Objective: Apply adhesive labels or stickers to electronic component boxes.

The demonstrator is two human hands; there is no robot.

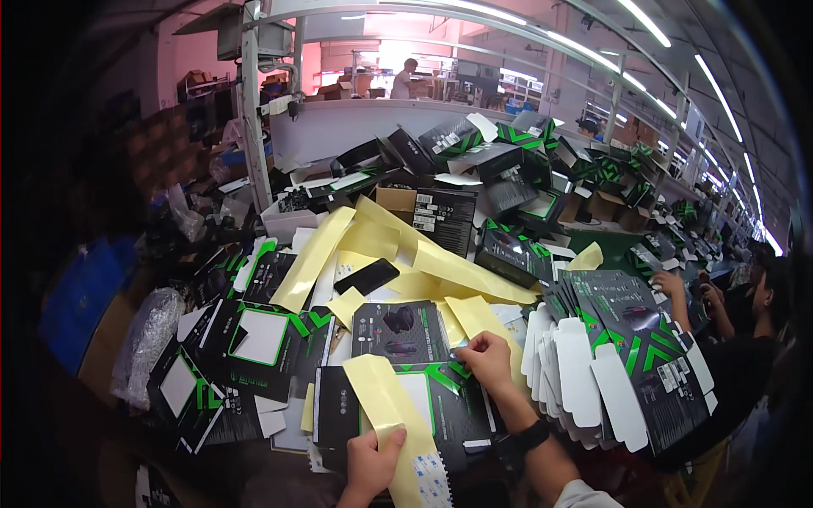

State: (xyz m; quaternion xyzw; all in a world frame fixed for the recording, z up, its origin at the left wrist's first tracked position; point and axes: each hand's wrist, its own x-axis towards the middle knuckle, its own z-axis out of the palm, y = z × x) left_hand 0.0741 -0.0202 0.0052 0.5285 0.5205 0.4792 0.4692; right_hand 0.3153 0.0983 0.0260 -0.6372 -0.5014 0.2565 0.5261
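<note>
My left hand (373,467) is closed on a long, glossy yellow strip of backing paper (385,394), its thumb on top. The strip's lower end carries small blue-and-white printing. Under it lies an unfolded black and green carton (400,328) with a white panel. My right hand (491,362), a dark band on its wrist, pinches at the carton's right side. A tiny bluish bit shows at its fingertips, too small to name.
Flat cartons (622,339) lie stacked on the right, with more cartons (258,343) on the left. A black phone (366,276) rests among yellow strips (318,258). Made-up boxes (512,190) pile up behind. Bubble wrap (148,347) stands far left. Co-workers' hands (673,288) show at the right.
</note>
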